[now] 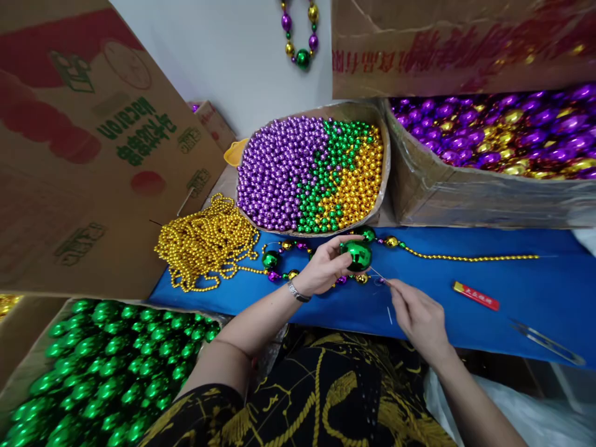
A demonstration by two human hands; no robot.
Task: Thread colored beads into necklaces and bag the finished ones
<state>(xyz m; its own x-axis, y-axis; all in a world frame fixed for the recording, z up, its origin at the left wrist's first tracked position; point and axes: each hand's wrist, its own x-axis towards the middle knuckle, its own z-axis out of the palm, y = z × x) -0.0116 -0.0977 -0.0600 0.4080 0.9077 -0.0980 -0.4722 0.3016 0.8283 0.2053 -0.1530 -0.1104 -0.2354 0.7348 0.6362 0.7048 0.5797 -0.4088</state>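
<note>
Here, left fingers (343, 261) clasp green bead (359, 256); right fingers (398, 292) pinch thread (378, 274) near table's edge (475, 341).

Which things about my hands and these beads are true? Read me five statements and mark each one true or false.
1. The left hand holds a large green bead. True.
2. The right hand grips a big purple ball. False: it pinches a thin strand.
3. Small beads in the middle box are purple, green and gold. True.
4. The lower-left box holds only gold pieces. False: it holds green beads.
5. A red item lies on the blue tabletop. True.
</note>
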